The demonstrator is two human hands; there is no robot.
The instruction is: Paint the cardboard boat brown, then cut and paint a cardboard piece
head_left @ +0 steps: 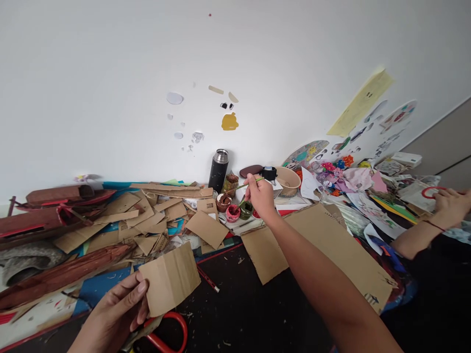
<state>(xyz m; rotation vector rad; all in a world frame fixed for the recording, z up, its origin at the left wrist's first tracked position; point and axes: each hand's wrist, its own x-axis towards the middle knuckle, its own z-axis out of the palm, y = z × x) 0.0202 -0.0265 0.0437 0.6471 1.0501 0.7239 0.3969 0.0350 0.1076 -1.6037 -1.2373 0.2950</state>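
In the lower left, my left hand (121, 304) pinches a small creased piece of cardboard (171, 279) between thumb and fingers. My right hand (259, 196) reaches forward and grips a thin green paintbrush (259, 179) above the paint jars. Below its fingers is a jar of dark green paint (246, 211); whether the bristles touch the paint I cannot tell. Beside that stand a jar of pinkish-red paint (233, 214) and a jar of brown paint (223, 201). A clear cup of brownish liquid (230, 184) is just behind them.
Red-handled scissors (180, 331) and a red pencil (208, 279) lie near my left hand. A black thermos (218, 171) stands by the wall. Cardboard scraps (147, 215) cover the left, with brown boat-like models (59, 196). Another person's hand (451, 203) holds red-handled scissors at right.
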